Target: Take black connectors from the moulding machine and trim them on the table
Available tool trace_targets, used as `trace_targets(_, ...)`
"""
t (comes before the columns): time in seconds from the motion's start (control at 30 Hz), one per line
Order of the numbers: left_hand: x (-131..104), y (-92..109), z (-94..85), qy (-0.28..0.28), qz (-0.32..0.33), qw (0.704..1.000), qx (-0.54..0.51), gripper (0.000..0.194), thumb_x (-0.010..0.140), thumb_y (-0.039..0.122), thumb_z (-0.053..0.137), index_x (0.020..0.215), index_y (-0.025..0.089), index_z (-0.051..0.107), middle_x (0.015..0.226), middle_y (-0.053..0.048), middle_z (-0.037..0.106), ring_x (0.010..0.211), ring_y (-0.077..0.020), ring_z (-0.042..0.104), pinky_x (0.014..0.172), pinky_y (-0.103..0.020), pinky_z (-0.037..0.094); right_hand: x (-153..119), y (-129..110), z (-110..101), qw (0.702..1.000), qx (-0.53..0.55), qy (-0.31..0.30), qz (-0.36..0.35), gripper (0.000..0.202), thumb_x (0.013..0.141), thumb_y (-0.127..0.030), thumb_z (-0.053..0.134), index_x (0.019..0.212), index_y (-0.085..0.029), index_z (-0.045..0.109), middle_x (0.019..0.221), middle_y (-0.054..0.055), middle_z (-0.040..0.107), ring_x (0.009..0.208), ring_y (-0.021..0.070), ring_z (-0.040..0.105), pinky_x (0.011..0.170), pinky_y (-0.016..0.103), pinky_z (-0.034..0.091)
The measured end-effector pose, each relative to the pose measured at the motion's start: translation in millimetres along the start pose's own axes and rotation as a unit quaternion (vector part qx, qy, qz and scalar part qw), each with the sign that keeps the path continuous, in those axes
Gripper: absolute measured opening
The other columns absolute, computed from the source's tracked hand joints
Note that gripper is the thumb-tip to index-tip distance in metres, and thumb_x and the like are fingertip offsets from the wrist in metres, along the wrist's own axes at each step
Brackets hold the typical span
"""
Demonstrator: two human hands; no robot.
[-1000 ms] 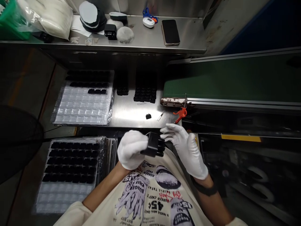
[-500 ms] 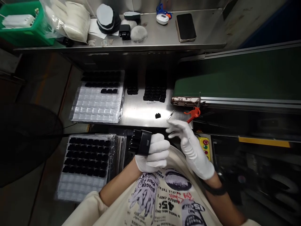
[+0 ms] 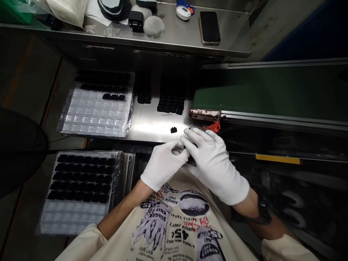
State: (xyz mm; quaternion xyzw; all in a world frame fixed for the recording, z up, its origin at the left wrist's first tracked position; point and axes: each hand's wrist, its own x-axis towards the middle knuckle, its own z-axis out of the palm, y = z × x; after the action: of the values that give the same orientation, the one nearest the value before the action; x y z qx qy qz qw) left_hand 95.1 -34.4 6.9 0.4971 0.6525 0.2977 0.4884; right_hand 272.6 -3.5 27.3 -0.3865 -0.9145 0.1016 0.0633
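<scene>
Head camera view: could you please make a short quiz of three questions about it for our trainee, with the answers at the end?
1. True or false: the left hand and the right hand both wear white gloves.
2. Which thing lies on the upper metal shelf? a) orange tool; b) phone; c) lone black part.
3. Fill in: the lower-left tray carries ___ rows of black parts.

Key: 1 true; 2 b; 3 five.
</scene>
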Motion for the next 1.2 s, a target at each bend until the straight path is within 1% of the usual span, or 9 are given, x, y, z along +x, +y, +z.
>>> trace_targets(0.17,-6.6,5.5,0.1,-0.001,-0.017,1.0,-0.021,0.018,0.099,0.04,0.079,0.097,0.023,0.083,0.094,0.001,0.084,0.082,-0.0163,0.075,0.078,-0.031,0.056,5.0,3.2,-1.4,1.0,0.013,0.019,0.008,0.042,0.091,-0.024,0.079,0.131,-0.013,0.076,0.143,0.018,0.075,0.14,0.04,0.065,0.125,0.061,0.043)
trace_targets(0.3,-9.0,2.4,-10.2,-0.031,-0.038,0.988,-0.144,0.042,0.107,0.057,0.068,0.092,0.021,0.082,0.076,0.0,0.077,0.067,-0.0135,0.068,0.069,-0.028,0.056,0.0,3.6,-9.5,0.99,0.11,0.078,0.041,0.029,0.091,-0.033,0.082,0.116,-0.019,0.081,0.128,0.013,0.08,0.126,0.0351,0.072,0.12,0.058,0.048)
trace_targets(0.47,-14.0,4.8,-14.2,0.027,0.0,0.969,-0.244,0.047,0.114,0.055,0.059,0.095,0.019,0.083,0.082,-0.004,0.078,0.064,-0.0109,0.066,0.064,-0.025,0.056,-9.7,17.5,-15.7,0.936,0.333,0.062,0.094,0.044,0.081,-0.034,0.094,0.122,-0.025,0.081,0.14,0.009,0.074,0.134,0.0329,0.068,0.119,0.054,0.053)
trace_targets(0.7,-21.5,27.5,-10.7,0.059,0.013,0.964,-0.257,0.047,0.111,0.056,0.063,0.092,0.019,0.085,0.073,-0.004,0.076,0.06,-0.0129,0.067,0.059,-0.026,0.056,-30.5,38.8,4.0,0.709,0.697,-0.013,0.109,0.061,0.085,-0.07,0.089,0.131,-0.031,0.083,0.165,0.008,0.061,0.155,0.0413,0.053,0.133,0.063,0.038)
trace_targets(0.87,-19.8,35.7,-6.0,0.061,0.01,0.963,-0.263,0.047,0.111,0.056,0.063,0.092,0.019,0.086,0.078,-0.006,0.08,0.059,-0.0131,0.068,0.059,-0.027,0.057,-45.7,24.3,31.2,0.49,0.854,0.022,0.173,0.067,0.094,-0.084,0.07,0.134,-0.032,0.081,0.164,0.007,0.063,0.152,0.0361,0.058,0.137,0.061,0.033)
trace_targets(0.97,-17.6,36.8,-1.7,0.062,0.005,0.96,-0.273,0.046,0.111,0.054,0.064,0.091,0.019,0.086,0.083,-0.006,0.082,0.058,-0.0128,0.067,0.059,-0.028,0.058,-49.6,21.3,39.1,0.417,0.889,0.012,0.189,0.074,0.093,-0.091,0.062,0.134,-0.032,0.081,0.157,0.008,0.068,0.151,0.0353,0.059,0.136,0.063,0.035)
trace_targets(1.03,-16.6,37.4,0.5,0.058,0.003,0.961,-0.271,0.045,0.111,0.054,0.064,0.093,0.019,0.086,0.087,-0.007,0.084,0.059,-0.0131,0.068,0.058,-0.028,0.057,-49.2,22.5,35.8,0.444,0.876,0.008,0.188,0.078,0.094,-0.093,0.059,0.136,-0.031,0.08,0.153,0.01,0.07,0.15,0.036,0.06,0.134,0.064,0.037)
trace_targets(1.07,-16.3,38.0,1.4,0.054,0.004,0.963,-0.265,0.044,0.11,0.054,0.065,0.093,0.02,0.086,0.088,-0.007,0.084,0.059,-0.0134,0.068,0.058,-0.028,0.057,-48.4,23.5,31.7,0.49,0.851,0.009,0.187,0.077,0.094,-0.092,0.061,0.137,-0.03,0.079,0.152,0.011,0.071,0.149,0.0363,0.061,0.133,0.064,0.039)
trace_targets(1.2,-16.0,42.0,4.3,0.045,0.014,0.976,-0.212,0.04,0.107,0.054,0.069,0.092,0.023,0.088,0.082,-0.005,0.083,0.063,-0.0159,0.07,0.066,-0.031,0.061,-45.2,26.4,8.9,0.764,0.612,0.076,0.19,0.067,0.085,-0.072,0.089,0.132,-0.025,0.081,0.157,0.014,0.066,0.15,0.0383,0.06,0.129,0.061,0.046)
